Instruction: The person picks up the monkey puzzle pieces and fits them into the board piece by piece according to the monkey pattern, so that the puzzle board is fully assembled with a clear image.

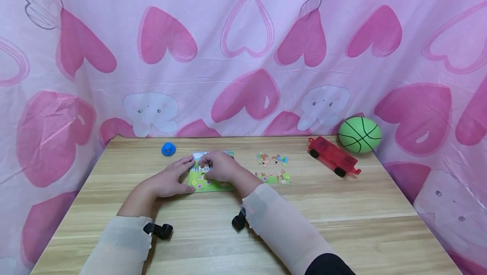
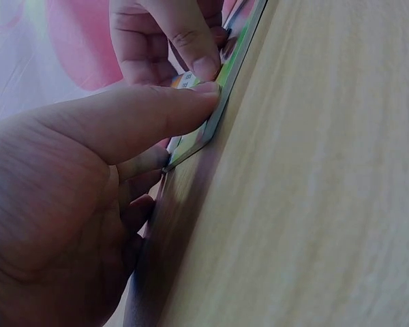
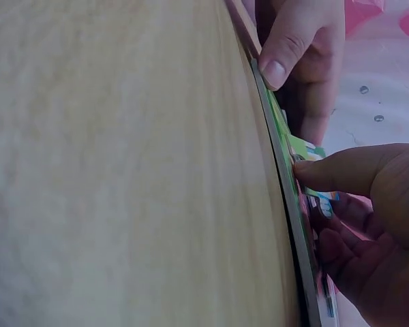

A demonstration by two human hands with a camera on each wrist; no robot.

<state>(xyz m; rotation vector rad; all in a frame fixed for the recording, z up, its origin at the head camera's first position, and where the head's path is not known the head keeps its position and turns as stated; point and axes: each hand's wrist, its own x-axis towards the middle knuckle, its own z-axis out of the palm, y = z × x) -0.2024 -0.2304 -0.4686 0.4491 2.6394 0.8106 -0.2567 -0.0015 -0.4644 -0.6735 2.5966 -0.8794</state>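
Observation:
A jigsaw puzzle board (image 1: 213, 186) with a green, flowery picture lies on the table. My left hand (image 1: 172, 178) rests at its left side; the thumb (image 2: 184, 109) presses on the near left corner and the other fingers reach along the left edge. Over the board, my right hand (image 1: 222, 167) pinches a small puzzle piece (image 3: 312, 151) between thumb and fingers. This piece stands tilted above the board surface, its green and white print partly covered by the fingers. Right of the board lie loose puzzle pieces (image 1: 272, 178) with brown animal parts on them.
A blue round toy (image 1: 168, 149) sits at the back left of the wooden table (image 1: 205, 241). At the back right stand a red toy wagon (image 1: 332, 155) with black wheels and a green ball (image 1: 359, 134). A pink heart-patterned curtain (image 1: 243, 55) hangs behind.

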